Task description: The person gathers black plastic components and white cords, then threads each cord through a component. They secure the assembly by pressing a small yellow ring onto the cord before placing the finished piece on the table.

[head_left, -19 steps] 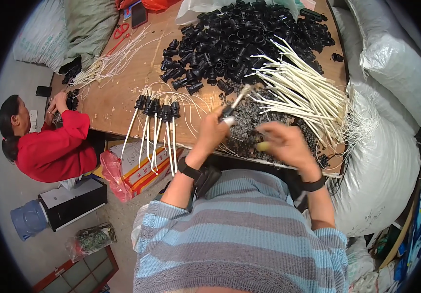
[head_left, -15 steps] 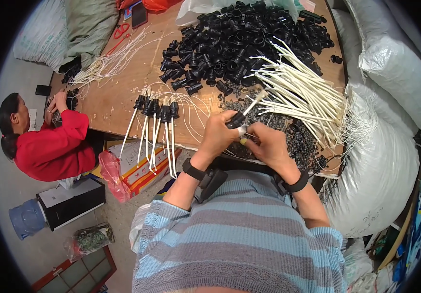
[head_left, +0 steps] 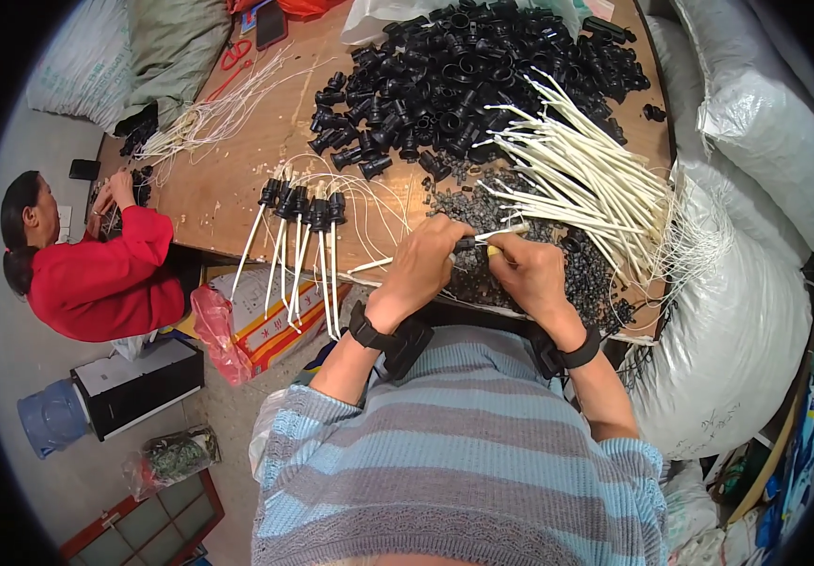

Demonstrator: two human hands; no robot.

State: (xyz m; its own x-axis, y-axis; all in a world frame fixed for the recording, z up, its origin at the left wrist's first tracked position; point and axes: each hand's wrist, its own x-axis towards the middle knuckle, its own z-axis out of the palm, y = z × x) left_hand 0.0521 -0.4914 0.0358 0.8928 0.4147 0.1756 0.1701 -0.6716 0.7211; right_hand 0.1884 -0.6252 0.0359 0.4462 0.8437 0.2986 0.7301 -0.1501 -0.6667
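My left hand (head_left: 423, 257) is closed around a black plastic socket (head_left: 466, 243), most of it hidden by my fingers. A white sleeved wire (head_left: 370, 268) sticks out to the left of this hand. My right hand (head_left: 528, 274) pinches close by at the socket's other side, thumb and fingertips together. Beside those fingertips shows a pale wire end (head_left: 505, 231); what exactly the right fingers grip is too small to tell. Left of my hands, several black sockets with white sleeved wires (head_left: 303, 212) lie in a row, their sleeves hanging past the table edge.
Black sockets (head_left: 464, 85) are heaped at the back of the wooden table (head_left: 237, 179). White sleeved wires (head_left: 586, 179) lie bundled at right, over small dark parts (head_left: 586, 283). Full white sacks (head_left: 728, 349) crowd the right side. A person in red (head_left: 96, 274) works at far left.
The socket between my hands has turned from upright to lying sideways, its white sleeve now pointing left. My left hand has rolled over it, and my right hand has shifted slightly right.
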